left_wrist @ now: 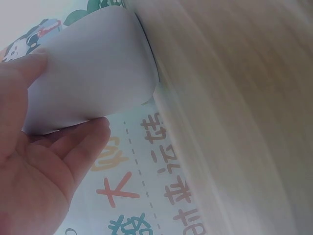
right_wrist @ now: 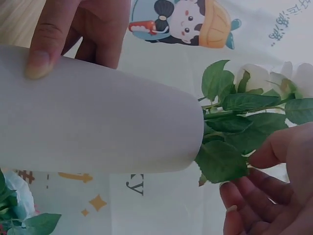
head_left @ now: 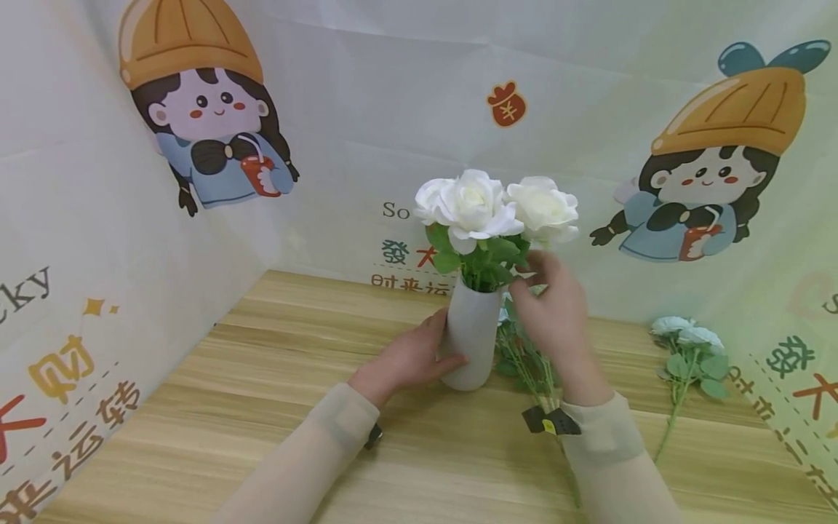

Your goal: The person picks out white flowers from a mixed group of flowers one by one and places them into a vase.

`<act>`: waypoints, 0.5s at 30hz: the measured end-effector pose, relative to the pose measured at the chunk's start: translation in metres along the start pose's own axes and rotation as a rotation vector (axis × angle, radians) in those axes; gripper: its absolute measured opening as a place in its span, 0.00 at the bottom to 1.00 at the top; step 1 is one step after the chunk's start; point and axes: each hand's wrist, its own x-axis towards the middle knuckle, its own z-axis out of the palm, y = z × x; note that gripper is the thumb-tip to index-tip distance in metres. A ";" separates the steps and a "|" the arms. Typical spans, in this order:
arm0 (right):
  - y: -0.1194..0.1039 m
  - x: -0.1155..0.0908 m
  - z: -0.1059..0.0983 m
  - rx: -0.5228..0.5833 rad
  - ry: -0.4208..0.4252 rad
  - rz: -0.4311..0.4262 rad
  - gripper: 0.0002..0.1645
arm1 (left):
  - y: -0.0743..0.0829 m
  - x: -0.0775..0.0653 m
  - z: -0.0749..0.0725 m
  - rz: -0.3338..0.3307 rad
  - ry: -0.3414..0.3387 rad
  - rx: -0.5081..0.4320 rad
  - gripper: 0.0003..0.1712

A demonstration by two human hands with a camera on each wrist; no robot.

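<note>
A white vase point(head_left: 468, 338) stands on the wooden table with white artificial roses point(head_left: 479, 207) and green leaves in its mouth. My left hand point(head_left: 409, 356) grips the vase's lower body from the left, thumb on the near side; in the left wrist view its thumb and fingers lie on opposite sides of the vase point(left_wrist: 93, 68). At the vase's mouth, my right hand point(head_left: 556, 309) is on the right, below the roses. In the right wrist view, the thumb and fingers of that hand point(right_wrist: 279, 181) pinch the tip of a green leaf point(right_wrist: 222, 161).
Pale blue flowers point(head_left: 699, 338) on a green stem lie at the table's right side. More stems point(head_left: 524, 364) with pale blue blooms lie behind the right forearm, partly hidden. Printed cloth walls point(head_left: 353, 109) border the wooden table point(head_left: 262, 364) at the back and sides.
</note>
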 end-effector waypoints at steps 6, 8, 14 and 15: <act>-0.004 -0.001 0.000 -0.012 0.060 -0.063 0.20 | 0.000 -0.001 -0.001 -0.004 -0.002 -0.021 0.55; -0.003 -0.001 0.002 -0.027 0.062 -0.080 0.18 | 0.000 -0.001 0.000 -0.002 -0.004 -0.021 0.55; 0.003 0.000 0.008 -0.025 0.072 -0.125 0.14 | 0.000 -0.002 -0.001 0.009 0.004 -0.008 0.54; 0.004 0.000 0.009 -0.027 0.074 -0.130 0.13 | 0.001 -0.002 0.000 0.009 0.006 -0.002 0.54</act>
